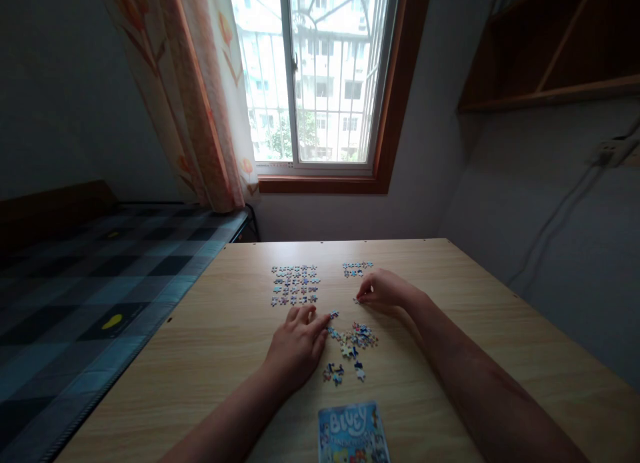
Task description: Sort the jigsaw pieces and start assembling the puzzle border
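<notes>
Beyond the flat Bluey box (353, 433), its inside hidden, a heap of jigsaw pieces (362, 335) lies on the bench (215, 329). Farther beyond the box, the right hand (389, 287) pinches a small piece (355, 300). Beyond and left of the box, the left hand (299, 341) rests loosely spread, its forefinger beside a loose piece (335, 313). Laid-out rows (294, 282) lie farthest from the box.

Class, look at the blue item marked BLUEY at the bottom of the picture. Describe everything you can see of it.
The blue item lies face up on the wood-grain table, nearer the viewer than the loose puzzle pieces. It looks rectangular and smooth; its material is unclear. Pale letters read BLUEY above smaller, blurred text, with small coloured figures below and at the sides. The picture's edge cuts off its bottom. Neither hand touches it.
</notes>
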### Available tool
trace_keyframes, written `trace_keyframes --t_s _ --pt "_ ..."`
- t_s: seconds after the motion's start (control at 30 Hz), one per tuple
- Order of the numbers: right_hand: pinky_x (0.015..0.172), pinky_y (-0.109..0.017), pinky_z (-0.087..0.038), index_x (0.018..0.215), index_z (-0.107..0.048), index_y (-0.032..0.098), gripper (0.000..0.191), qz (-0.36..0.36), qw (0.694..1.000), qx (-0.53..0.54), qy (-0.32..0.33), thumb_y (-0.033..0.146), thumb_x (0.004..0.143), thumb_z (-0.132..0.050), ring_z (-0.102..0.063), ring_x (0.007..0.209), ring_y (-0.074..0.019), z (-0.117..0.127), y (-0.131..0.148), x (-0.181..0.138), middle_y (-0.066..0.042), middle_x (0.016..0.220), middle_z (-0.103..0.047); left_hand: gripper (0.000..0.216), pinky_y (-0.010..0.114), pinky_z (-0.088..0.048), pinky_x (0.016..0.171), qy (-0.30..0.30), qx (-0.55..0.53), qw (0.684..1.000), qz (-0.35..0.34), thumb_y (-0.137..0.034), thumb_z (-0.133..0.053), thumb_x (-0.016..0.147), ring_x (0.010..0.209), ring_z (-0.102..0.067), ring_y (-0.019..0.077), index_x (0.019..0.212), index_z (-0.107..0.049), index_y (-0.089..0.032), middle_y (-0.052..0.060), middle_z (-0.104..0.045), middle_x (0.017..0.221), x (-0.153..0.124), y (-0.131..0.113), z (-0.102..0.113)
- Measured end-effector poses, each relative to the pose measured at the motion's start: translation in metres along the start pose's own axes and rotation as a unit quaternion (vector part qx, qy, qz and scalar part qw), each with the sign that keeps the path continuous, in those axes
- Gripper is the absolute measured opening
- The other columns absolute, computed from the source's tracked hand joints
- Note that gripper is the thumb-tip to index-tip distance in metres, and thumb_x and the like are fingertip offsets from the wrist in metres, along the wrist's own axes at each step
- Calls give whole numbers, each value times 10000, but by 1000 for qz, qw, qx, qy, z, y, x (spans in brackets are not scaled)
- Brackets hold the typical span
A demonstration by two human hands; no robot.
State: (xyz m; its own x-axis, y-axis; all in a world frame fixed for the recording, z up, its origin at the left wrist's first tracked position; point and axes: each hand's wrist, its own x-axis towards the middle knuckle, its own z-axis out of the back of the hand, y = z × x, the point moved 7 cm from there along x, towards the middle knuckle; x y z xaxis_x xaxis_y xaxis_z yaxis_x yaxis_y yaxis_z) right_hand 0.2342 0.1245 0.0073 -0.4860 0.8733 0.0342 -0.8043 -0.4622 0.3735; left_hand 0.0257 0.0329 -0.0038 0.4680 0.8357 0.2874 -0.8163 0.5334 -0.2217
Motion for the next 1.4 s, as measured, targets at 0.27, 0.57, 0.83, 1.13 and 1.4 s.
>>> trace_keyframes --t_s 0.27,0.57,0.83,1.13,1.4 --pt "704 -259 -485 925 -819 279 185 -143 982 -37 -121 299 829 -662 -715 822 -201 16 -64 -11 -38 909 -794 342 468 -455 1034 -2 -4 1000 -15 -314 -448 986 1215 -479 273 1243 -673 -295 81 -596 1259 -2 -2 3" --pt "842 -254 -498 1012 -794 302 215 -168 969 -46 -176 332 896 -616 -701 962 -186 6 -73 -3 -8 1058 -775 336 461 -480 1007 7 -4 1000 -2 -298 -497 963 1188 -497 276 1253 -666 -308 80 -596 1259 -1 -2 2" --pt "735 -264 -493 1009 -794 309 246 -199 956 -65 -206 397 911 -586 -696 937 -208 6 -67 -4 -31 1027 -774 330 446 -481 995 3 -2 1000 -4 -300 -518 951 1170 -490 273 1244 -669 -307 74 -599 1245 -1 -3 2" --pt "708 -252 -492 1008 -794 318 259 -213 951 -62 -216 429 912 -580 -697 920 -201 4 -66 -2 -29 1039 -774 326 424 -473 995 -9 0 1000 -12 -320 -496 964 1161 -494 258 1232 -681 -313 68 -608 1217 0 -3 3" --pt "710 -260 -494 998 -796 317 264 -211 950 -59 -224 438 915 -576 -697 938 -211 3 -67 -2 -30 1028 -774 331 463 -466 1007 1 -11 1000 -9 -323 -478 974 1161 -492 273 1238 -677 -306 77 -605 1222 1 -3 2"
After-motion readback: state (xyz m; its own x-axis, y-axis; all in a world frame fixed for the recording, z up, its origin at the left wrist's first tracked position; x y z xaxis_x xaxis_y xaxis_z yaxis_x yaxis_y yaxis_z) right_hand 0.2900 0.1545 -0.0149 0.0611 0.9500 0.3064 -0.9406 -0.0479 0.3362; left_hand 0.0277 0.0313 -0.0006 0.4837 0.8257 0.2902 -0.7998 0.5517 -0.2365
